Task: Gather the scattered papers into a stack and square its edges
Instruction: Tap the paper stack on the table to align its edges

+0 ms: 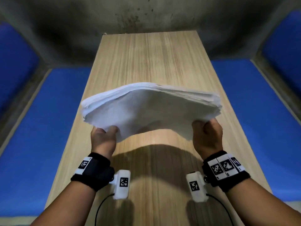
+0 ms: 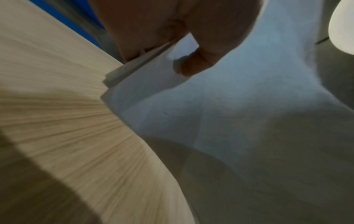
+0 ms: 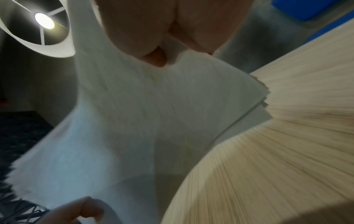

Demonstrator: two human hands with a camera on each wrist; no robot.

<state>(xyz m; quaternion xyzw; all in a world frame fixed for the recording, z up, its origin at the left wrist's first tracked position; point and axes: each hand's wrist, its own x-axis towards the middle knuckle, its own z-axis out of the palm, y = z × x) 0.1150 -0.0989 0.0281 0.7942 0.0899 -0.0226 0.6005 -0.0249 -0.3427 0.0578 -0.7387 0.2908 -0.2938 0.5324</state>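
Note:
A thick stack of white papers (image 1: 151,108) is held up in the air above the wooden table (image 1: 146,59), bowed upward in the middle. My left hand (image 1: 105,134) grips its near left corner, thumb on top. My right hand (image 1: 206,131) grips the near right corner with curled fingers. The sheet edges at the far side are slightly fanned. In the left wrist view the papers (image 2: 220,121) hang under my thumb (image 2: 195,65), their corner edges uneven. In the right wrist view the stack (image 3: 134,121) droops from my right hand's fingers (image 3: 157,59), and the left hand (image 3: 76,212) shows at the bottom.
The long table runs away from me with bare wood beyond the stack. Blue padded seats (image 1: 32,136) flank it on both sides. A grey wall (image 1: 146,13) closes the far end. A round ceiling lamp (image 3: 44,21) shows overhead in the right wrist view.

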